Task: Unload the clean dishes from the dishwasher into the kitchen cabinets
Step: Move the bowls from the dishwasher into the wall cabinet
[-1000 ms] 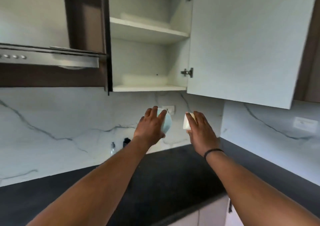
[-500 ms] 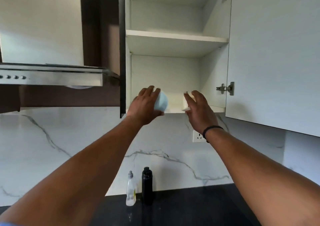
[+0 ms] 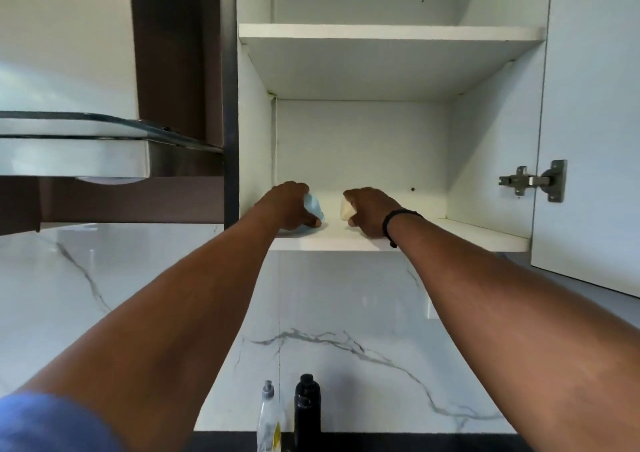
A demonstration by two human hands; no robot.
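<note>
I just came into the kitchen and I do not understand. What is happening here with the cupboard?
A person is putting two small dishes on the lower shelf of the open wall cabinet. The left hand holds a pale blue cup, the right hand a cream-coloured cup. Both are at the shelf, not yet released. The upper shelf shows nothing from below.

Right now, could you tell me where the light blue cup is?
In the head view, the light blue cup sits at the left end of the cabinet's bottom shelf, gripped by the left hand.
</note>
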